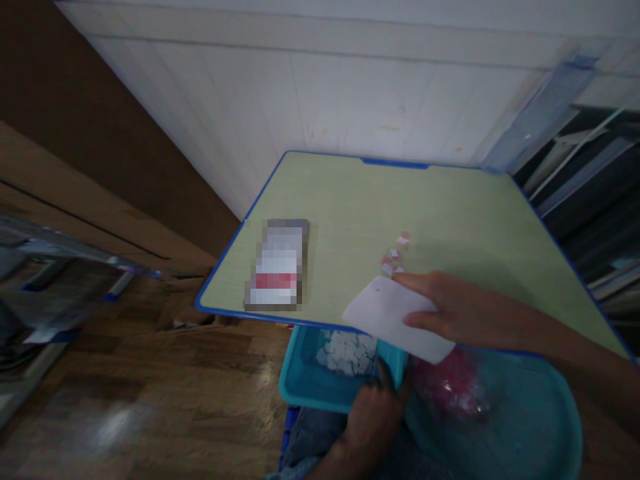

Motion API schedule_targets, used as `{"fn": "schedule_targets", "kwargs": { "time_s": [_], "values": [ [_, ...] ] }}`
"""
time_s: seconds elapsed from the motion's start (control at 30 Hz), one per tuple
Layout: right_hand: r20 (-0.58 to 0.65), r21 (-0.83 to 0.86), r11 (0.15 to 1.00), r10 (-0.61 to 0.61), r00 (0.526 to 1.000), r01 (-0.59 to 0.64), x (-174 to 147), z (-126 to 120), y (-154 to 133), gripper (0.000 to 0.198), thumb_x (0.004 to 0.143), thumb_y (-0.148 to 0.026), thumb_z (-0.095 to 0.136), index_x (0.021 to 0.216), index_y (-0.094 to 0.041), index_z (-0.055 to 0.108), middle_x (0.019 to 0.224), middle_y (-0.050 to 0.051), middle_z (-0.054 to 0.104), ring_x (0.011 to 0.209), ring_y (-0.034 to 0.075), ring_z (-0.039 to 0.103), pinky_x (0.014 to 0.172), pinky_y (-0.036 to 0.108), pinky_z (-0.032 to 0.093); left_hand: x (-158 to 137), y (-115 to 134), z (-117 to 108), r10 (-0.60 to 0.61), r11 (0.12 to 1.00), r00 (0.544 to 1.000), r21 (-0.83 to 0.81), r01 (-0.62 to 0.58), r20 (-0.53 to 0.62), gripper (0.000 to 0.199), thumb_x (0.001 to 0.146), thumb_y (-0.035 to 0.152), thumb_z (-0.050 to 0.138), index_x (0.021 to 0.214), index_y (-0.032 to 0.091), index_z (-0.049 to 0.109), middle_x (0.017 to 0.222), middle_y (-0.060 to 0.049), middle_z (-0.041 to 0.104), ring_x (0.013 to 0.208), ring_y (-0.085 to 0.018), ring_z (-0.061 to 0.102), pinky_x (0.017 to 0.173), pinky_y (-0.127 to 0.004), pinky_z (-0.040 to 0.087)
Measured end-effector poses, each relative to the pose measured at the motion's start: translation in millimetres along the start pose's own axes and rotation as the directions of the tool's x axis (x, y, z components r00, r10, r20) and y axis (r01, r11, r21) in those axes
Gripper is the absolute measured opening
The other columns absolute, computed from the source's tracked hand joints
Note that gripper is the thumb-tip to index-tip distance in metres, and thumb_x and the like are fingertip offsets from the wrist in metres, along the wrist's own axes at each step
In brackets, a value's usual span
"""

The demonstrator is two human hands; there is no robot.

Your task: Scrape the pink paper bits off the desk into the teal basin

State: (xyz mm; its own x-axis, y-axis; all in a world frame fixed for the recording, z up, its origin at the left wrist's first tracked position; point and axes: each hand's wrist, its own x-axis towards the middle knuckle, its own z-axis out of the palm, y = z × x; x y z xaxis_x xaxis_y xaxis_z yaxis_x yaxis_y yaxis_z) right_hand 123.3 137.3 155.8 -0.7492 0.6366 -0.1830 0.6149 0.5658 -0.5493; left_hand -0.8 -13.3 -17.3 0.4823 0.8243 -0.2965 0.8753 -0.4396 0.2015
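The right hand (455, 310) presses flat on a white card (395, 317) overhanging the counter (350, 200) edge, while the left hand (373, 413), closed, grips the blue tray (305, 387) of white pieces (347, 350) steady just below that edge.

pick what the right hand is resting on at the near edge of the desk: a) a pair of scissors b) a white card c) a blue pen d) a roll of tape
b: the right hand lies with its fingers on a white card that overhangs the near edge of the green desk, above the teal bin.
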Motion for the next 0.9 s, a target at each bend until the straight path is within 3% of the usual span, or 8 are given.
{"fn": "schedule_targets", "kwargs": {
  "time_s": [0.13, 0.27, 0.4, 0.53, 0.73, 0.9],
  "values": [
    [-0.229, -0.369, 0.927, -0.018, 0.973, -0.070, -12.6, -24.5, 7.7, 0.033, 0.087, -0.025, 0.042, 0.115, -0.022, 0.059, 0.090, 0.007, 0.070, 0.076, 0.023, 0.064, 0.065, 0.033, 0.044, 0.3, -1.0, 1.9, 0.004, 0.999, 1.000, -0.032, -0.003, 0.021, 0.053, 0.092, 0.019, 0.031, 0.142, 0.035, 0.034, 0.122, -0.024, 0.058, 0.074, -0.022, 0.069, 0.060, -0.032, 0.056],
    [-0.193, -0.568, 0.817, -0.012, 0.981, -0.102, -9.0, -22.6, 16.3, 0.038, 0.086, -0.013, 0.038, 0.117, -0.023, 0.058, 0.087, 0.006, 0.071, 0.071, 0.022, 0.065, 0.055, 0.030, 0.039, 1.3, -1.4, 2.4, -0.002, 0.999, 0.999, -0.038, 0.003, 0.038, 0.054, 0.092, 0.019, 0.031, 0.143, 0.035, 0.031, 0.125, -0.026, 0.055, 0.076, -0.024, 0.069, 0.061, -0.033, 0.056],
    [-0.057, -0.605, 0.796, -0.057, 0.997, 0.011, -4.6, -5.7, 22.5, 0.041, 0.082, -0.005, 0.041, 0.113, -0.025, 0.059, 0.089, 0.004, 0.072, 0.073, 0.020, 0.066, 0.054, 0.028, 0.039, 1.9, -1.7, 3.7, -0.001, 1.000, 0.998, -0.029, 0.003, 0.068, 0.057, 0.091, 0.018, 0.033, 0.145, 0.035, 0.026, 0.127, -0.028, 0.052, 0.073, -0.024, 0.069, 0.059, -0.033, 0.056],
    [-0.029, -0.570, 0.820, -0.093, 0.995, 0.060, -25.4, -4.7, 40.4, 0.036, 0.084, -0.006, 0.042, 0.107, -0.025, 0.061, 0.096, 0.003, 0.071, 0.077, 0.018, 0.066, 0.060, 0.028, 0.043, 2.0, -1.5, 5.2, -0.014, 1.000, 0.997, -0.016, 0.015, 0.075, 0.055, 0.092, 0.018, 0.032, 0.144, 0.035, 0.029, 0.128, -0.028, 0.052, 0.076, -0.024, 0.069, 0.061, -0.033, 0.056],
    [-0.059, -0.493, 0.869, -0.088, 0.994, 0.048, -71.8, -20.8, 72.5, 0.039, 0.086, -0.006, 0.036, 0.107, -0.026, 0.063, 0.099, 0.002, 0.070, 0.084, 0.018, 0.065, 0.071, 0.030, 0.047, 1.3, -2.2, 5.4, -0.004, 1.000, 0.998, 0.011, 0.004, 0.069, 0.057, 0.092, 0.016, 0.032, 0.145, 0.035, 0.026, 0.129, -0.029, 0.051, 0.077, -0.025, 0.069, 0.062, -0.035, 0.056],
    [-0.201, -0.596, 0.801, -0.081, 0.976, -0.057, -60.7, -20.3, 75.5, 0.046, 0.078, -0.001, 0.035, 0.107, -0.024, 0.063, 0.093, 0.004, 0.070, 0.078, 0.021, 0.065, 0.061, 0.031, 0.043, 1.0, -2.7, 4.7, -0.007, 1.000, 0.996, 0.021, 0.005, 0.094, 0.055, 0.092, 0.017, 0.033, 0.144, 0.034, 0.030, 0.131, -0.029, 0.049, 0.080, -0.026, 0.069, 0.063, -0.036, 0.056]
  ]
}}
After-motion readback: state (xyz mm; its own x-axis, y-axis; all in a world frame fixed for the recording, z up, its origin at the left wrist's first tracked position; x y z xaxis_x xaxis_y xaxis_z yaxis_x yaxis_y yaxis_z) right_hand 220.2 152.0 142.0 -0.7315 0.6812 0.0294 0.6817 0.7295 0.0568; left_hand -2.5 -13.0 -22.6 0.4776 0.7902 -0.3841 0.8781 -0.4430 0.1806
